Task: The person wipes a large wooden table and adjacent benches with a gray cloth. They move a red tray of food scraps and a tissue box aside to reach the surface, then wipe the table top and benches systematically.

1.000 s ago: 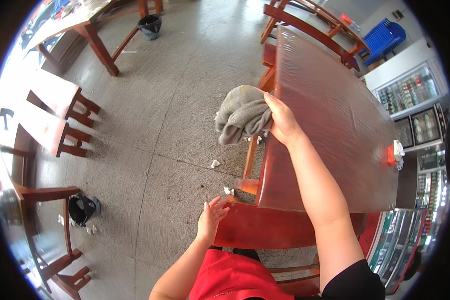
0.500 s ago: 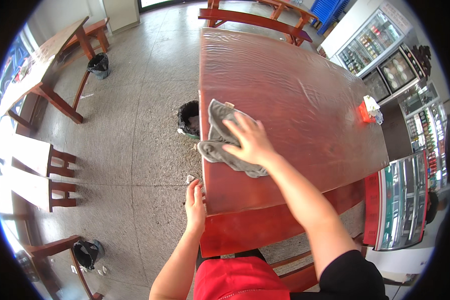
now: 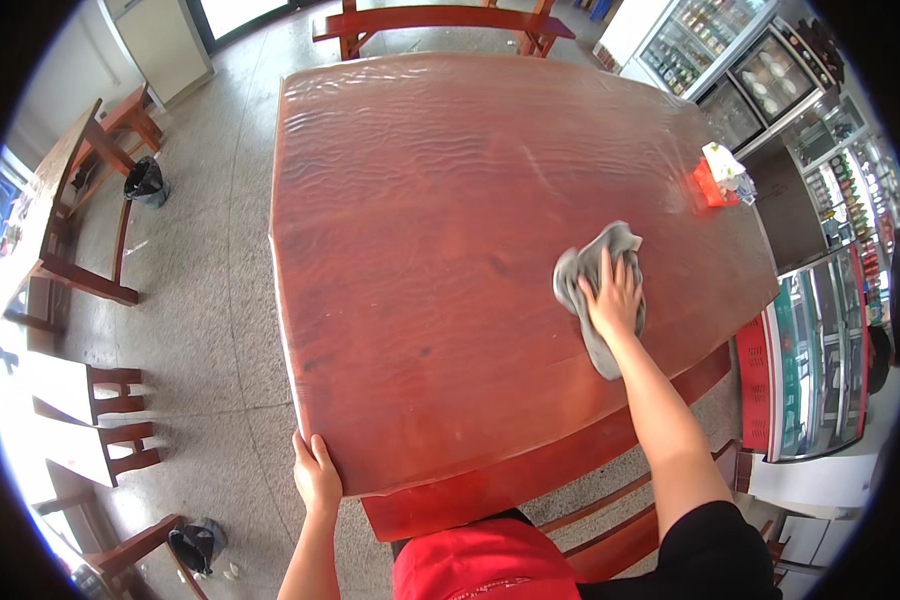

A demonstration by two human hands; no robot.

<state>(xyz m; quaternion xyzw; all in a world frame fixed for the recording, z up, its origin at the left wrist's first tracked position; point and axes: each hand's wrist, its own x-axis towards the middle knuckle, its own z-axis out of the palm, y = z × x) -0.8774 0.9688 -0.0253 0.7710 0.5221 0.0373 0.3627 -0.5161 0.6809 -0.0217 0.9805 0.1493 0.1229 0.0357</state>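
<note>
So the cloth [image 3: 575, 272] has gone from the left edge of the worktop [image 3: 420, 250] half a second ago to well over on its right side, and the left hand [image 3: 317, 478] now touches the near left corner. Right hand [image 3: 615, 300] is open and flat, fingers spread, pressing on the cloth rather than pinching it, so the cloth is right under the palm, poking out left of it and past the fingertips, with a tail trailing toward the person beside the wrist. Its long axis runs roughly near-to-far, about in line with those fingers. Left hand's well apart from it, fingers loosely extended; can't tell if it's gripping. Further out, the red tissue box [image 3: 712, 183] sits beyond the cloth, off to the right.
</note>
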